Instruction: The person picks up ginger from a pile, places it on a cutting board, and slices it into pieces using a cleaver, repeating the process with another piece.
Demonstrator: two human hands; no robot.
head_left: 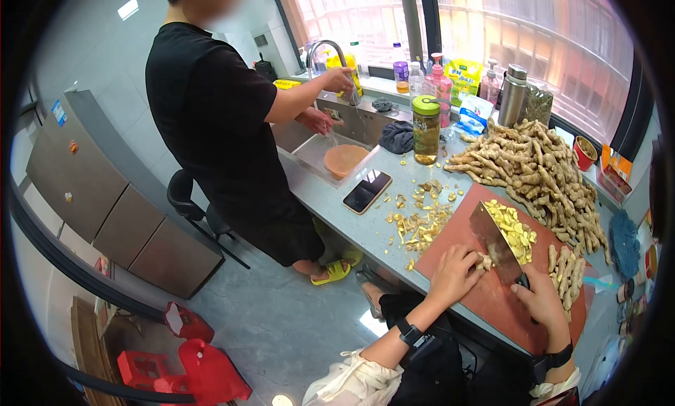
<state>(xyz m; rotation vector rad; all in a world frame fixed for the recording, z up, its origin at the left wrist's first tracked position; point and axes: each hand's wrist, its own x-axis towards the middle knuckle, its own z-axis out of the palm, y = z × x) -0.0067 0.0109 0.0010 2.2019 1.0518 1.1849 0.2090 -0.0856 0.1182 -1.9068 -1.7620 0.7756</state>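
My right hand (541,297) is closed round the black handle of a cleaver (495,243), whose wide blade stands over the red-brown cutting board (450,259). Just left of the blade, my left hand (455,271) presses a piece of ginger root (484,261) against the board with bent fingers. Sliced yellow ginger (512,230) lies heaped on the far side of the blade. Whole ginger roots (565,274) rest at the board's right edge. Loose ginger trimmings (422,216) are scattered on the counter left of the board.
A large pile of ginger roots (538,170) sits behind the board. Nearby are a green-lidded bottle (426,135), a phone (367,192) and a grey cloth (397,137). Another person (211,124) stands at the sink (309,154), hands by the tap, above an orange bowl (344,160).
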